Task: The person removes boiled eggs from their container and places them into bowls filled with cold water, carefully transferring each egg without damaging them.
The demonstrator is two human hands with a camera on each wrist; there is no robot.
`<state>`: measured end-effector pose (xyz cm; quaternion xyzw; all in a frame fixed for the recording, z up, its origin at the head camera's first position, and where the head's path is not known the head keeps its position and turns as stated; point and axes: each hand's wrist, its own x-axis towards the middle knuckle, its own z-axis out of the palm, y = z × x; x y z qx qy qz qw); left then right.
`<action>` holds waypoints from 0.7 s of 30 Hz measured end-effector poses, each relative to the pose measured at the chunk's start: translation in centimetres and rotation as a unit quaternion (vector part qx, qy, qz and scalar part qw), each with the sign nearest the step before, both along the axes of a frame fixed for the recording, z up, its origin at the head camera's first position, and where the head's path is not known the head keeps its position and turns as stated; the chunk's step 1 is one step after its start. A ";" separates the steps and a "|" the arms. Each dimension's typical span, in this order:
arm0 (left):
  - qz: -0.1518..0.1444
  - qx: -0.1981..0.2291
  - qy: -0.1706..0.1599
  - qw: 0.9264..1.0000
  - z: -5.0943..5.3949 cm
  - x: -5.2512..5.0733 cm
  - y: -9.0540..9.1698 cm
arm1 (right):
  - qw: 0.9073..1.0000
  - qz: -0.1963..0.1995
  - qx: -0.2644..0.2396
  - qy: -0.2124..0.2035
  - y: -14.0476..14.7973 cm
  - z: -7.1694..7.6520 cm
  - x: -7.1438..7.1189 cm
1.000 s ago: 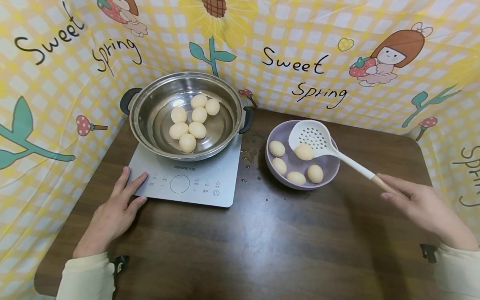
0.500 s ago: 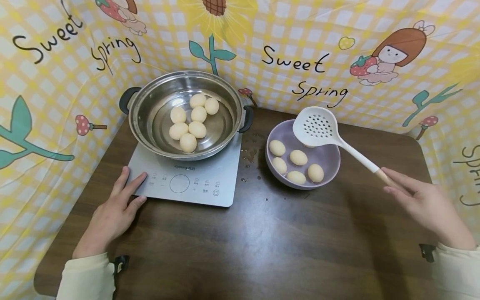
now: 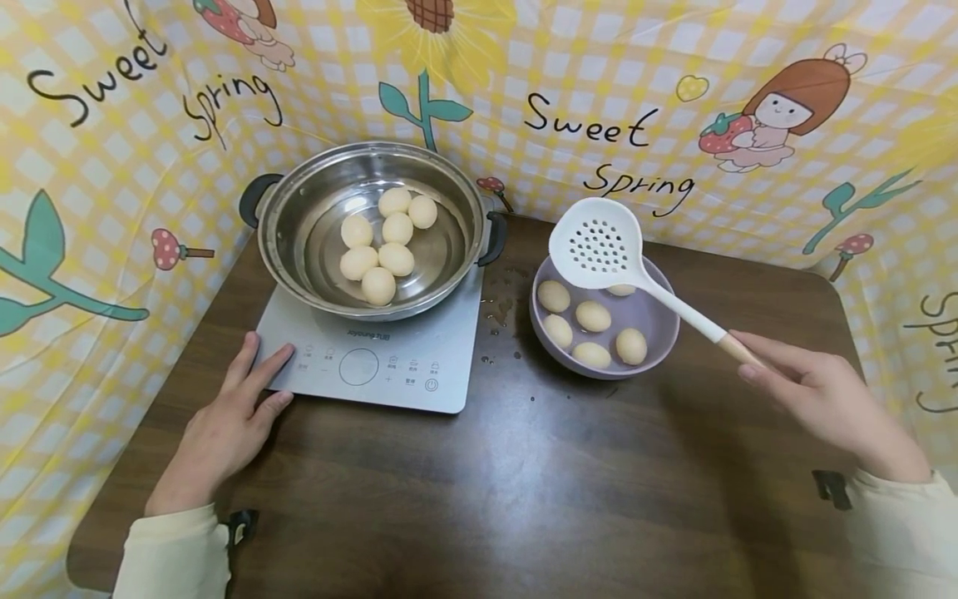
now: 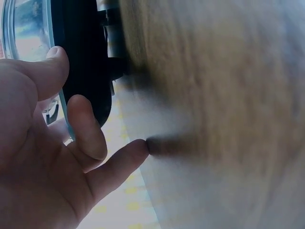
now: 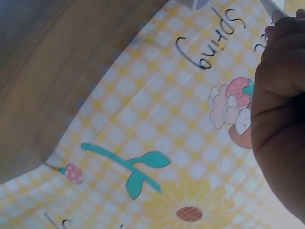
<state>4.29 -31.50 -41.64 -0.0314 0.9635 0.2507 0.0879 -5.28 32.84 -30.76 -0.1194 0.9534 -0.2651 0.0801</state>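
Note:
My right hand [image 3: 831,399] grips the wooden end of a white slotted skimmer [image 3: 599,245]. Nothing lies in the skimmer's perforated head, which hovers over the back of a purple bowl [image 3: 659,358]. Several pale eggs [image 3: 593,316] sit in the bowl; one at the back is partly hidden by the skimmer. On the left, a steel pot [image 3: 441,283] with several more eggs [image 3: 378,285] stands on a flat induction cooker [image 3: 441,395]. My left hand [image 3: 224,433] rests at the cooker's front left corner, fingers extended. The left wrist view shows fingers [image 4: 86,126] beside the cooker's dark side.
Water drops [image 3: 494,312] lie on the brown table [image 3: 539,482] between cooker and bowl. A yellow checked cloth [image 3: 636,50] with printed figures hangs behind and along the sides. The pot's black handle [image 3: 491,240] sticks out toward the bowl.
The skimmer has risen from among the eggs in the bowl and shifted left, with the right hand moving left too. An egg it was over now lies uncovered. The left hand stays put.

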 end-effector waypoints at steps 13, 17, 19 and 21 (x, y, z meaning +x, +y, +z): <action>-0.005 0.001 0.004 1.000 0.0 -0.2 0.1 | 0.997 0.058 -0.043 0.022 -3.8 0.5 -1.4; -0.005 0.001 0.003 1.000 0.0 -0.1 0.0 | 0.994 0.085 -0.044 0.047 -5.0 0.9 -2.0; -0.005 0.001 0.004 1.000 0.0 -0.1 0.0 | 0.992 0.105 -0.046 0.056 -5.7 1.1 -2.3; -0.004 0.002 0.001 1.000 0.0 -0.1 0.0 | 0.989 0.122 -0.044 0.065 -6.4 1.3 -2.7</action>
